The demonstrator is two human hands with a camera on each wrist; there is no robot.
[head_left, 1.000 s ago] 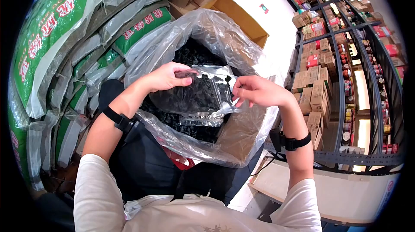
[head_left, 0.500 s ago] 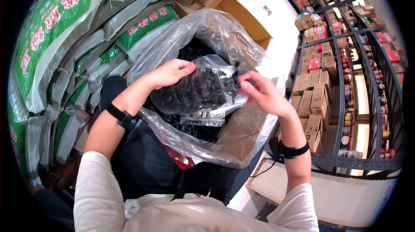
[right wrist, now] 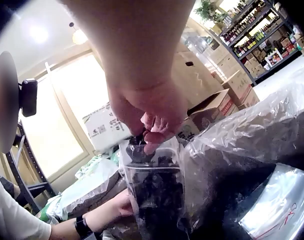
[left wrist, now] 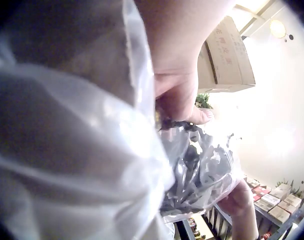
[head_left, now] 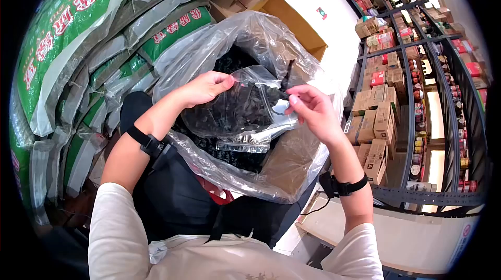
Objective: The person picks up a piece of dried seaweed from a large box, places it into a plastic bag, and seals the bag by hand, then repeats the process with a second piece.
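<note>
My left hand grips the left side of a clear zip bag filled with black, crinkled dried pieces that look like wood ear fungus. At the bag's mouth, on the right, my right hand pinches a black dried piece that sticks up past the fingertips. The right wrist view shows those fingers right over the zip strip, with a dark piece below them. Under the bag, a carton lined with clear plastic holds more black pieces. Flat zip bags lie on these.
Stacked green-and-white sacks rise on the left. An opened cardboard box stands behind the lined carton. On the right, a dark metal shelf holds cartons and bottles.
The right hand has shifted slightly at the bag's mouth, and a black piece now stands up above its fingers. The left hand has turned a little, still gripping the bag.
</note>
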